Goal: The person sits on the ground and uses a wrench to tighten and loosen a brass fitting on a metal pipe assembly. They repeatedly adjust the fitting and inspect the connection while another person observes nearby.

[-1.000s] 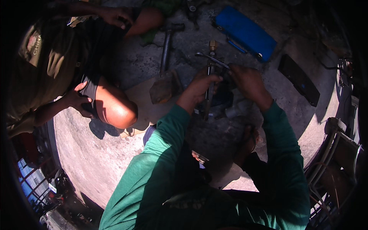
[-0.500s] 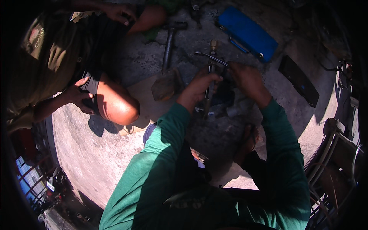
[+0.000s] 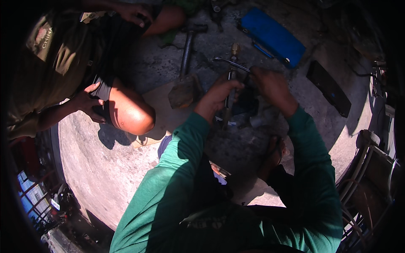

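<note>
Resting one hand (image 3: 89,105) beside a bent knee (image 3: 131,111), a co-worker (image 3: 63,76) is well left of the blue case (image 3: 272,37). Nearer the case, on its left, lie a dark hammer (image 3: 185,52) and a rough, brown block (image 3: 181,93). Below-left of the case, the left hand (image 3: 219,92) curls around a slim metal rod (image 3: 227,114) with a brass-coloured end, apparently steadying it. A shiny wrench (image 3: 234,63) crosses the rod there; the right hand (image 3: 270,84), below the case, pinches its near end, probably for leverage. The case looks smooth and oblong; a flat, dark slab (image 3: 329,88) lies below-right of it.
</note>
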The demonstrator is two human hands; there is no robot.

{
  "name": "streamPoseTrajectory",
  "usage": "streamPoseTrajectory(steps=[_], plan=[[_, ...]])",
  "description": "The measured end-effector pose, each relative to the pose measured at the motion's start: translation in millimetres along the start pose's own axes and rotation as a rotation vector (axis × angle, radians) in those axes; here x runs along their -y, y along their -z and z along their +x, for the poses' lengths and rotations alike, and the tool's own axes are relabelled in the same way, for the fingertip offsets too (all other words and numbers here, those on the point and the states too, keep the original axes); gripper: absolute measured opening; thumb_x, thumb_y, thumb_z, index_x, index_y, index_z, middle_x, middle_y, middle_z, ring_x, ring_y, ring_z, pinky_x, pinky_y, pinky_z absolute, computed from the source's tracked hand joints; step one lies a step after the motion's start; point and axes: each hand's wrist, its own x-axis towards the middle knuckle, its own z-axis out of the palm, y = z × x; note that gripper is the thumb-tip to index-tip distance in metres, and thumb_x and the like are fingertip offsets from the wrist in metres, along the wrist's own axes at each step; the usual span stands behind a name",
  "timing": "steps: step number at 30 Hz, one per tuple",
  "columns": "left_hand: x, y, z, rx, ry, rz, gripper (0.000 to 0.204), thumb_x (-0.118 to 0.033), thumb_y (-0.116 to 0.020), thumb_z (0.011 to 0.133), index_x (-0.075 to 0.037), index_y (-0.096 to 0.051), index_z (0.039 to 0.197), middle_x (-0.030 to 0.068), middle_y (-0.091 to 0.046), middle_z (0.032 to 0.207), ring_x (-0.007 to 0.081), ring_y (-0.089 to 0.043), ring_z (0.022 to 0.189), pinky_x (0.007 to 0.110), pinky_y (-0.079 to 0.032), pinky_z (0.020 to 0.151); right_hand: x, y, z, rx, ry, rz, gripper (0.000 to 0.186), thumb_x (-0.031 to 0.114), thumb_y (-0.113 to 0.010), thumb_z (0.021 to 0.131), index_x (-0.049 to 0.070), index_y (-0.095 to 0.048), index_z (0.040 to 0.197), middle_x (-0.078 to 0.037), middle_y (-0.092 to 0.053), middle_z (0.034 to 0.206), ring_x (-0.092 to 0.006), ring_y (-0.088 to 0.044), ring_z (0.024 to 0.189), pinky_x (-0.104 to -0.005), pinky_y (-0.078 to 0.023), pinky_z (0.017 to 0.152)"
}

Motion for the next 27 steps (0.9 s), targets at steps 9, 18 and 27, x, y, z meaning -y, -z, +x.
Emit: streamPoseTrajectory(steps=[9, 18, 27], plan=[[-1, 5, -3, -0.004, 0.021, -0.015, 0.027, -0.007, -0.066, 0.081, -0.007, -0.056, 0.107, 0.0042, -0.058, 0.079, 0.0147, -0.058, 0.064, 0.029, -0.048, 0.05, 5, -2, 2, -0.044, 0.026, -0.025, 0.017, 0.021, -0.06, 0.093, 0.008, -0.061, 0.105, -0.013, -0.068, 0.078, -0.0341, -0.068, 0.067, -0.0458, -0.051, 0.058], [1, 18, 0, 0.032, 0.137, -0.243, 0.015, -0.021, -0.059, 0.087, -0.01, -0.054, 0.096, 0.0013, -0.05, 0.074, 0.0139, -0.05, 0.062, 0.03, -0.044, 0.057, -14, 6, 7, -0.117, -0.257, 0.265, 0.026, 0.025, -0.058, 0.094, 0.007, -0.064, 0.112, -0.019, -0.07, 0.094, -0.0403, -0.068, 0.086, -0.0497, -0.053, 0.076], [-25, 20, -28, 0.384, -0.148, -0.237, 0.059, -0.071, -0.04, 0.097, -0.014, -0.053, 0.101, 0.0008, -0.044, 0.068, 0.01, -0.04, 0.049, 0.026, -0.035, 0.044, -137, -70, -8, 0.244, -0.48, -0.057, 0.023, 0.013, -0.06, 0.088, 0.006, -0.071, 0.107, -0.022, -0.068, 0.112, -0.0396, -0.065, 0.108, -0.049, -0.051, 0.091]])
